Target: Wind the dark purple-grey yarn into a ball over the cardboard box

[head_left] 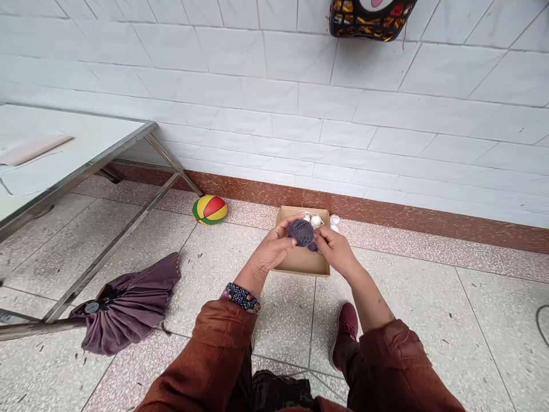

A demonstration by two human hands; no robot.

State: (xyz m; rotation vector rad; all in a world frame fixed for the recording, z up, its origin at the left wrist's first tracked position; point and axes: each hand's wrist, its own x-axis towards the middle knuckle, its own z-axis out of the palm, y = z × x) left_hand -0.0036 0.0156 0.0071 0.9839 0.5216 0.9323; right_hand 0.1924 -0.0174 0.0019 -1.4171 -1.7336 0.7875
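My left hand (277,246) is closed around a dark grey ball of yarn (301,232), thumb below and fingers behind it. At the ball's right edge, my right hand (337,249) pinches the yarn; whether it has the ball's side or a strand is too small to tell. Both hands are over a shallow cardboard box (302,264) on the floor. Inside the box, partly hidden by the hands, lie a smaller dark ball (313,246) and white balls (316,220) with loose white string.
Another white ball (335,220) lies right of the box, near the wall. A striped toy ball (210,210) and a purple folded umbrella (137,303) are on the floor at left, by a metal-framed table (77,166). A black basket (372,26) hangs on the wall above.
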